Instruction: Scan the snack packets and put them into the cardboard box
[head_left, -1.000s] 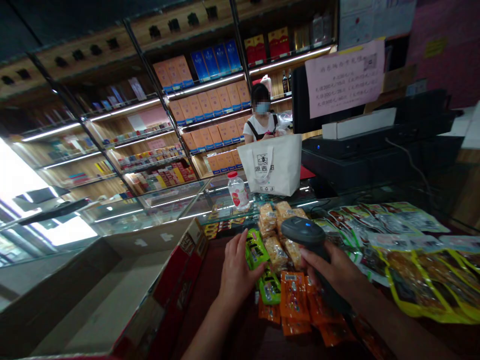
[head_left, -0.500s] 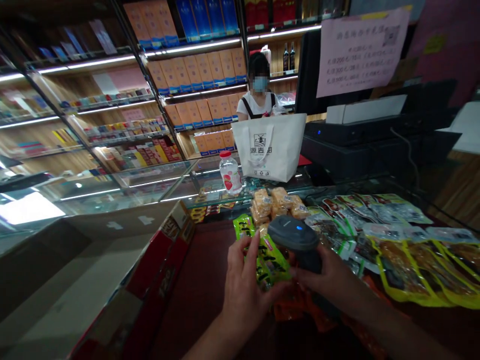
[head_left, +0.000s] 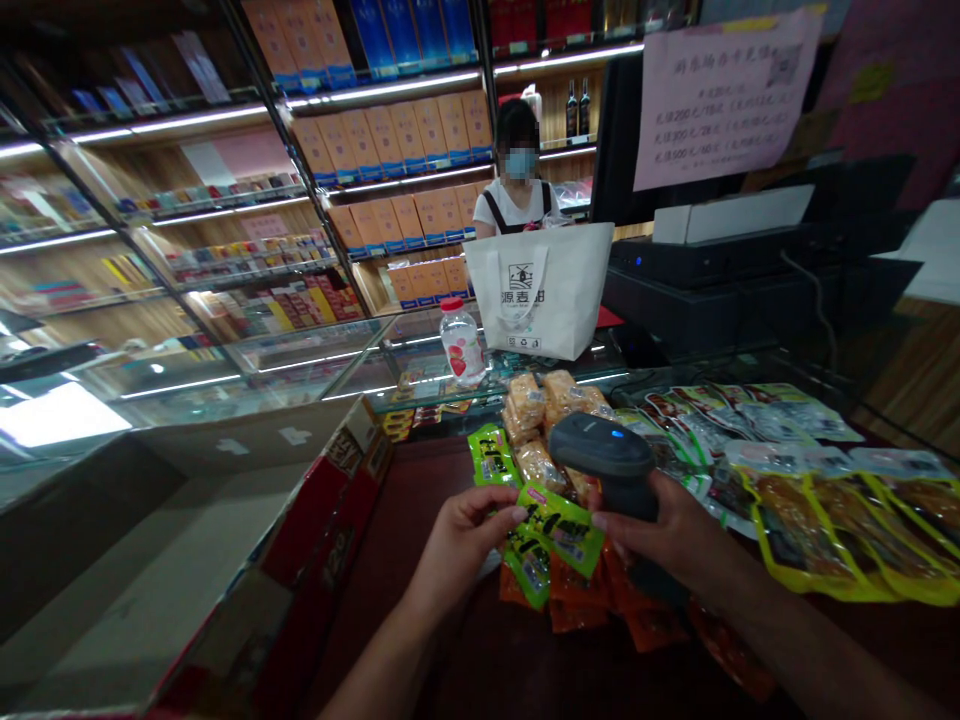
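Observation:
My right hand point(head_left: 675, 525) is closed round the handle of a dark grey barcode scanner point(head_left: 604, 450) with a blue light on top. Between the thumb and fingers of my left hand point(head_left: 469, 535) is the left end of a green snack packet point(head_left: 566, 527); its right end lies near my right fingertips, and I cannot tell whether they touch it. A second green packet point(head_left: 529, 568) lies just below it, and another one point(head_left: 491, 455) lies farther back. Orange packets point(head_left: 577, 600) are spread underneath. Behind the scanner sit wrapped tan snacks point(head_left: 525, 405) in clear film.
An open cardboard box point(head_left: 300, 530) stands at the left. Yellow-edged food packs point(head_left: 817, 520) lie at the right. A red-capped bottle point(head_left: 461, 345) and a white tote bag point(head_left: 544, 300) stand on the glass counter, a masked person point(head_left: 517, 200) behind them. A monitor point(head_left: 619, 140) rises at the right.
My left hand has shifted down and left and now pinches a green packet by its end. The scanner has moved slightly right and up in my right hand.

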